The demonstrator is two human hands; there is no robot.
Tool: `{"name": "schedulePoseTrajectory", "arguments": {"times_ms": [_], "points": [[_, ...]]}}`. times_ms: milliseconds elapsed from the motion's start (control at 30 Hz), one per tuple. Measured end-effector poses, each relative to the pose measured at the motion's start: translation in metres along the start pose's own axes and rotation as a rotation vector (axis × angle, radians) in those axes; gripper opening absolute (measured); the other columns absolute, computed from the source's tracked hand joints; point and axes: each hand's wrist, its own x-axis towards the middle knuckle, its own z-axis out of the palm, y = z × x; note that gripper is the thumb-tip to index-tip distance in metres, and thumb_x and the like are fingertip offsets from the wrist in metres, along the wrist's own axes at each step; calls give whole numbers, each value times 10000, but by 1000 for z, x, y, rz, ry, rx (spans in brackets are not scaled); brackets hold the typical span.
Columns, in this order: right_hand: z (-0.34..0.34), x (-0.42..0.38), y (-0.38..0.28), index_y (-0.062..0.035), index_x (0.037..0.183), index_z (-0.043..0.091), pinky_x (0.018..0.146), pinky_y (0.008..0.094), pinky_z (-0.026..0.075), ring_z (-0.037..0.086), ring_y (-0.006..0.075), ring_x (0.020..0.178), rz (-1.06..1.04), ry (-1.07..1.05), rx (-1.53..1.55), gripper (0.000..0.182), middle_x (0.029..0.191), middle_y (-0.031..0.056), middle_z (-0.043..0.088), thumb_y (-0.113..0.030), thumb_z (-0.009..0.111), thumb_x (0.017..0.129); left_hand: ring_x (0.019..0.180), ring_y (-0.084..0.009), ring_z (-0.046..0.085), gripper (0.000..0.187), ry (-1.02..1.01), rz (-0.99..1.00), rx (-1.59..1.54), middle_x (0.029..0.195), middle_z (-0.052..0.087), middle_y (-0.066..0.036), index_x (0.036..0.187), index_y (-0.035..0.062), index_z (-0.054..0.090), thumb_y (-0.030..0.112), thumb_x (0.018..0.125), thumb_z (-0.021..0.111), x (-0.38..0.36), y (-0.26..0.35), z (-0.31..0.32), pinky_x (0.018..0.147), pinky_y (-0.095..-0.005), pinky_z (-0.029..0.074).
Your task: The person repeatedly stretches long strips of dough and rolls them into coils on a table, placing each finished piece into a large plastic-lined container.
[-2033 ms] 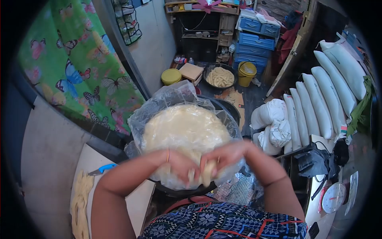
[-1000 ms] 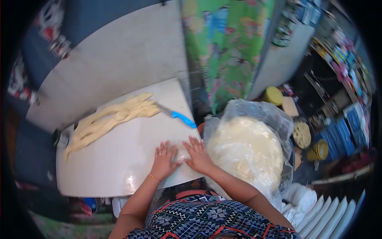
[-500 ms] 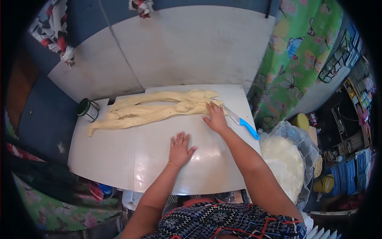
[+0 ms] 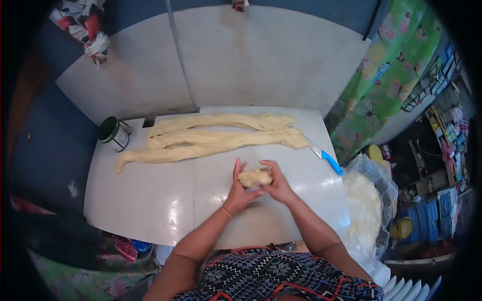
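Note:
A small lump of pale dough (image 4: 255,177) is held between my two hands above the front middle of the table. My left hand (image 4: 240,191) grips its left end, with the thumb underneath. On its right end are the curled fingers of my right hand (image 4: 279,186). Long strips of the same dough (image 4: 216,143) lie across the back of the white table (image 4: 150,195), joined in places. A knife with a blue handle (image 4: 332,163) rests at their right end, its blade tip against the dough.
A dark green can (image 4: 114,134) stands at the table's back left. Beyond the right edge sits a big pale mass of dough in clear plastic (image 4: 364,200). White wall panels (image 4: 271,55) rise behind the table, and a green butterfly curtain (image 4: 386,75) hangs at the right.
My right hand has come back from the strips' right end, and my left hand has lifted off the tabletop. Both now hold a small dough lump. The camera view has shifted slightly.

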Motion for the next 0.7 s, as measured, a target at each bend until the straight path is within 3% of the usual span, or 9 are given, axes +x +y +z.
{"name": "schedulePoseTrajectory", "arguments": {"times_ms": [67,100,167,267,367,500,533,600,700], "points": [[10,-40,-18,-46,1287,537,823,283,483,578,175,979,69,12,117,463,1186,92,573,13,649,841,1090,-199,554,769,-518,-406,-26,1244,551,-112,1410,42,402,131,758,800,1,21,-26,927,-338,486],[8,-54,-16,-65,1317,529,860,297,480,576,186,1026,153,-31,198,491,1203,97,572,30,626,845,961,-137,602,690,-559,-451,-46,1158,603,-80,1377,59,457,116,774,787,-2,33,-31,831,-266,512],[3,-75,-26,-71,1284,571,931,310,478,567,190,1102,316,-81,192,449,1233,98,566,38,617,852,954,-131,595,647,-663,-439,47,1142,603,-69,1367,58,468,83,791,762,-6,36,-45,805,-267,516],[0,-96,-25,-63,1276,572,901,298,502,575,183,1088,236,-128,-24,435,1248,90,560,35,622,856,912,-115,594,555,-762,-463,199,1066,624,-46,1321,41,509,68,815,735,-21,51,-30,759,-259,516],[1,-112,-43,-40,1238,589,897,296,501,582,173,1067,302,-148,277,390,1232,88,573,19,639,855,881,-126,614,445,-772,-401,309,992,655,-61,1218,37,596,60,798,742,-27,66,-18,761,-266,511],[-8,-131,-49,-16,1156,629,917,300,478,584,169,1059,291,-93,440,301,1195,88,599,-14,658,856,867,-217,637,294,-849,-16,469,968,660,-106,1073,44,666,66,782,704,-18,102,-33,781,-303,515],[-13,-132,-56,-18,1117,647,913,309,482,589,171,1052,249,-38,366,264,1175,91,613,-24,663,854,866,-251,641,279,-875,152,457,960,656,-108,1043,52,679,43,765,694,-16,107,-41,779,-318,520],[-18,-133,-57,-20,1079,665,908,318,486,595,173,1044,207,22,300,227,1156,93,627,-33,669,852,872,-264,637,269,-856,197,558,953,653,-103,1027,59,682,39,759,681,-17,114,-57,776,-335,522],[-19,-135,-38,-103,1087,683,941,343,463,600,240,1065,69,116,-215,243,1161,103,636,-52,655,851,890,-276,629,262,-824,298,795,955,656,-93,991,76,687,17,736,668,-34,90,-79,781,-354,522]]}}
